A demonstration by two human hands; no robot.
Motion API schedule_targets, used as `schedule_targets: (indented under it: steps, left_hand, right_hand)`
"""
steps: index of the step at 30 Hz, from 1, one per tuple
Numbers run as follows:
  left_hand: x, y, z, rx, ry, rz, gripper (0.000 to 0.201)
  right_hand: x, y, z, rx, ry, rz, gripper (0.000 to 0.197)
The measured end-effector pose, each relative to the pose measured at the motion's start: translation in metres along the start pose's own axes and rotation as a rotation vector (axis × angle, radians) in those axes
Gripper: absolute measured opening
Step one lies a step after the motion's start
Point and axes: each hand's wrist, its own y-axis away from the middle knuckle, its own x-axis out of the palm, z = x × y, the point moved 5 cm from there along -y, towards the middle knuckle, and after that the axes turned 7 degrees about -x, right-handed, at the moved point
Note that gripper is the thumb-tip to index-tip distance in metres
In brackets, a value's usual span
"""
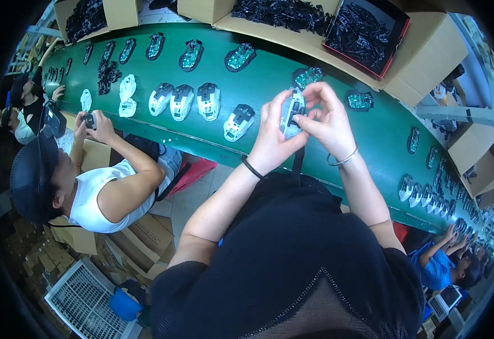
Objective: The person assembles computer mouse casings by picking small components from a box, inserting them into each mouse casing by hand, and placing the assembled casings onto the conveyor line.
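Note:
Just over the near side of the green worktop (190,135), I hold a white-and-black computer mouse shell (286,125) up between both hands. My left hand (266,138) is wrapped round its left side. From the right, my right hand (334,125) grips it, with thumb and fingers bent onto the dark part. Just beyond my fingers lies a mouse base with a green circuit board (310,75), partly hidden. Another circuit-board base (360,100) rests to the right. Left of my hands sits a white-and-black mouse shell (239,122).
More shells (208,101) and circuit-board bases (191,55) line the worktop leftward. A red-edged box (365,37) of black parts and cardboard cartons (427,59) stand along the far side. A co-worker (111,192) sits at my left; other people work farther right.

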Motion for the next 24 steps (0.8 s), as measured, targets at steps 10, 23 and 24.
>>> schedule_targets:
  steps: [10, 23, 24]
  left_hand:
    - [-0.005, -0.008, 0.003, 0.065, -0.010, 0.019, 0.068]
    - [-0.031, -0.024, 0.048, -0.258, 0.730, 0.152, 0.070]
    - [-0.038, -0.023, 0.057, -0.394, 0.916, 0.133, 0.070]
  right_hand:
    - [0.016, -0.001, -0.011, 0.081, -0.360, -0.017, 0.064]
    - [0.037, -0.044, -0.037, 0.094, -0.360, 0.215, 0.057]
    - [0.041, -0.056, -0.038, 0.101, -0.351, 0.347, 0.053]
